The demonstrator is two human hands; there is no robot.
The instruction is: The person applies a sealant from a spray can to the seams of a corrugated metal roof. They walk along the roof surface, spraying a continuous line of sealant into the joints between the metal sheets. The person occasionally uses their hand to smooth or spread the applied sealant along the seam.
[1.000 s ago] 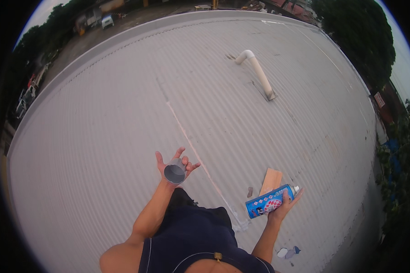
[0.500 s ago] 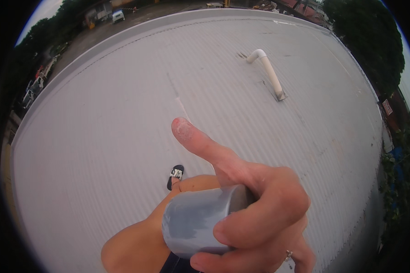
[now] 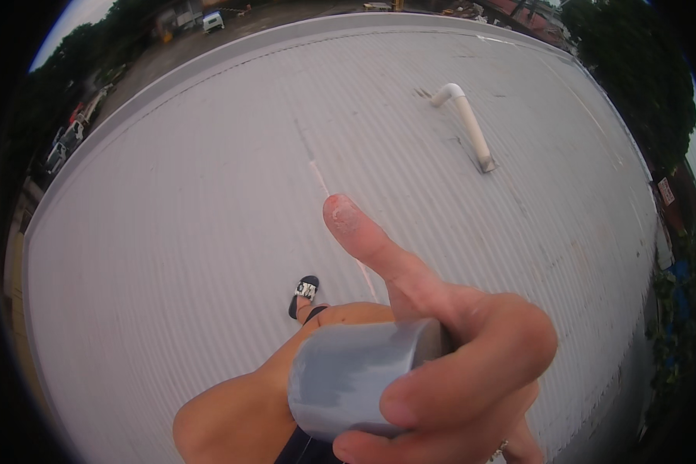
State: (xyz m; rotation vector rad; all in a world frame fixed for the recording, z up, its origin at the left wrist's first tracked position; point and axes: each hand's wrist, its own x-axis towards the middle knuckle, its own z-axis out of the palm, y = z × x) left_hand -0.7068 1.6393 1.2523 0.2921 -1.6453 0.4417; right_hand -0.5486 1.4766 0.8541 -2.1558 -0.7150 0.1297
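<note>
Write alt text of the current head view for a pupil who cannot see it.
A left hand, thumb raised, holds a grey cylinder up close. Behind it are a ribbed roof, a sandalled foot and, farther off, a bent pipe.

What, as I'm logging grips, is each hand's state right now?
Left hand: closed, holding a gray, plastic-looking cylinder.
Right hand: out of view, cannot be told.

Past the left hand, room is left to the ribbed grey roof's far edge. Rightward, passage is obstructed by a bent cream pipe.
</note>
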